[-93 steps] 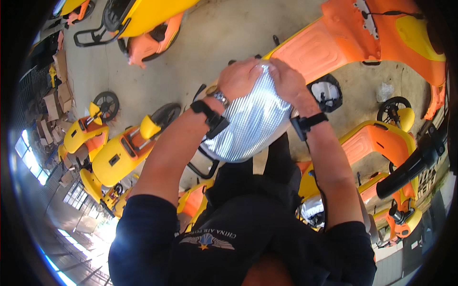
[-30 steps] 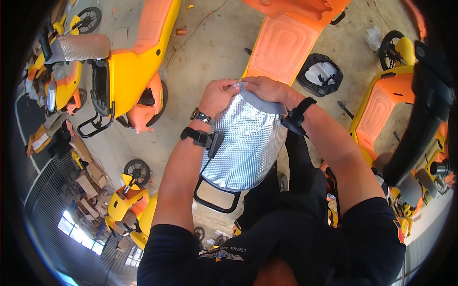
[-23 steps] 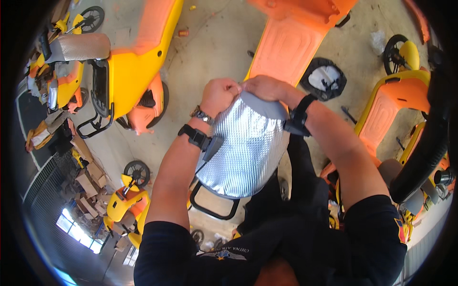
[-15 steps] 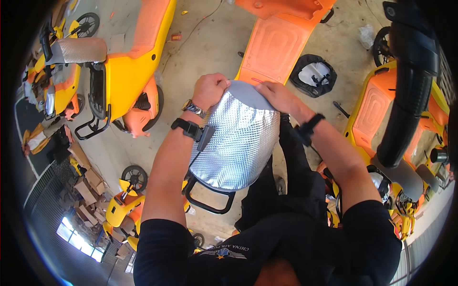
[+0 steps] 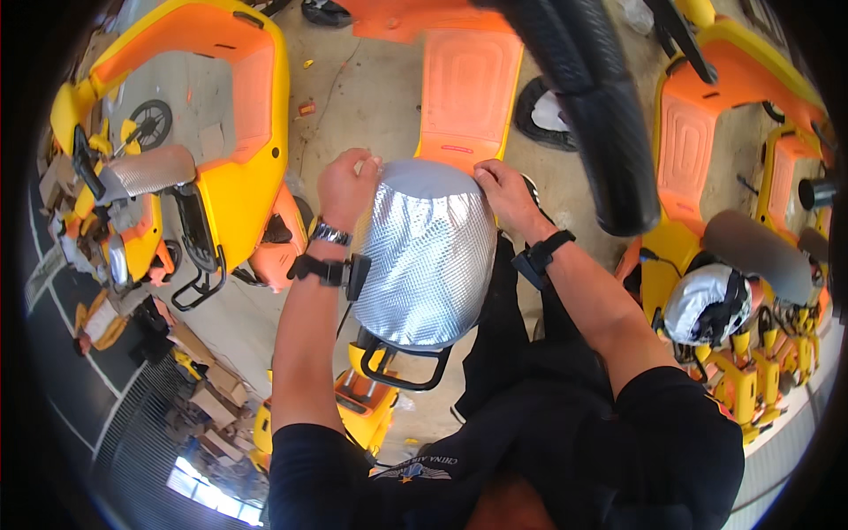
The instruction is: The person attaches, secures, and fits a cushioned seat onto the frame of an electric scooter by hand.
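The left hand (image 5: 347,190) and right hand (image 5: 511,198) curl beside a silver cover's (image 5: 428,265) front corners atop a scooter (image 5: 468,97), any grip unclear, in what looks like edge-fitting whose next move likely calls for even pressure along both sides.

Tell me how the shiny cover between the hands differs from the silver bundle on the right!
The shiny cover is spread out; the silver bundle looks bunched up. The cover has a grey end; the bundle shows black parts. The cover sits between the left hand and right hand; the bundle is away from both. Both are silvery.
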Motion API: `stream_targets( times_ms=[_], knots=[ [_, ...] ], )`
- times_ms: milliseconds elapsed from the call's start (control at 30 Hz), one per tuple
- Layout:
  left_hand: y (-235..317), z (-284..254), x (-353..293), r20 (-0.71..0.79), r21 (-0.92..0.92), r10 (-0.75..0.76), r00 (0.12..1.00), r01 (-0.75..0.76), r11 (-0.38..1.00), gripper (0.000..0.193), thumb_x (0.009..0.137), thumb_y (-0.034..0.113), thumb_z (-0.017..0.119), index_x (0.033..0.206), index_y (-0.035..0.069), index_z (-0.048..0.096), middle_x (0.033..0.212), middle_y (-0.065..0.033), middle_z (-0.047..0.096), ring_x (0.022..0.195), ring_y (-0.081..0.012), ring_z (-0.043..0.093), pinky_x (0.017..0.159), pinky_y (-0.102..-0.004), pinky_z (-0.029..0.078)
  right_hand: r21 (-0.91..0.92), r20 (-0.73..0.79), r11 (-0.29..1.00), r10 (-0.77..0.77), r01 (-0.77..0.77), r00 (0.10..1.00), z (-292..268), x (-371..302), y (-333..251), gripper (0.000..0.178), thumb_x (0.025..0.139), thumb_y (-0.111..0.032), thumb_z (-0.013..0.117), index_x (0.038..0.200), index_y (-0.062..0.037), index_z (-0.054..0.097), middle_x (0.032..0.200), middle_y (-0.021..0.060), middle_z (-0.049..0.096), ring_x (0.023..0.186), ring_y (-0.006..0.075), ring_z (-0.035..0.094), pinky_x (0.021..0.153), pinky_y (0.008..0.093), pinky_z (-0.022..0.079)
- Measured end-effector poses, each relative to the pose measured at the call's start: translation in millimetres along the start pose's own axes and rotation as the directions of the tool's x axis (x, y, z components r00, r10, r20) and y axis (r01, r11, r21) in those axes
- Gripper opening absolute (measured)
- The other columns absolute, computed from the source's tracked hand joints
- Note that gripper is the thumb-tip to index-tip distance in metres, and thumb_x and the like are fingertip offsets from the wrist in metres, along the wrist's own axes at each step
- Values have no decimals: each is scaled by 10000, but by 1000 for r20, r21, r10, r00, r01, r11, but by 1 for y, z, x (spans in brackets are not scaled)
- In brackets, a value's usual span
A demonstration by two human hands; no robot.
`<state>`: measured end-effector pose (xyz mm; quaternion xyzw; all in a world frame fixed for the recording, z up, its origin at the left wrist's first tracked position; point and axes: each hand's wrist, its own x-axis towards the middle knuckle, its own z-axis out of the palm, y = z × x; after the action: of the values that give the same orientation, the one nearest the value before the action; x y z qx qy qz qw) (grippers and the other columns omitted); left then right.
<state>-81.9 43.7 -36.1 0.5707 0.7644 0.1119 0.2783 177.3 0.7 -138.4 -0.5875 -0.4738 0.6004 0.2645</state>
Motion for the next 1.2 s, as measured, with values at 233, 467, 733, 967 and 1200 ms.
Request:
stream_targets(
  times_ms=[233,467,733,967,1200],
  knots=[
    [55,-5,-61,281,-4,505,816,-525,851,400,774,279,749,1074,25,674,1227,-170,622,1207,-382,517,1021,-509,363,-99,112,948,-290,302,950,-30,-18,-65,239,881,-149,617,1028,29,676,963,184,686,919,294,663,860,338,498],
    [54,13,-76,326,111,421,846,-477,872,549,767,279,749,1226,22,594,1389,-152,508,1331,-383,388,1085,-566,241,-408,334,838,-233,363,913,-36,-9,-77,122,778,-100,644,819,5,692,836,184,672,802,328,651,794,364,501],
    [50,15,-76,439,134,378,815,-475,870,559,798,268,714,1279,31,555,1440,-128,457,1364,-363,341,1104,-588,181,-328,455,944,133,27,880,-38,2,-25,281,818,-244,661,997,-29,678,931,191,690,873,352,668,794,404,523],
    [50,24,-81,454,150,341,824,-447,882,709,771,393,723,1361,71,498,1513,-119,358,1402,-383,266,1096,-632,144,-16,389,934,335,-357,858,-22,-30,21,161,835,-194,631,853,-39,674,780,74,664,707,197,658,668,352,516],
    [55,21,-77,401,163,415,817,-509,845,636,776,346,724,1310,53,542,1480,-121,401,1385,-373,294,1085,-617,190,23,383,964,235,-264,893,-26,-20,13,164,859,-119,592,911,8,681,807,108,682,775,197,652,741,285,505]
  ],
)
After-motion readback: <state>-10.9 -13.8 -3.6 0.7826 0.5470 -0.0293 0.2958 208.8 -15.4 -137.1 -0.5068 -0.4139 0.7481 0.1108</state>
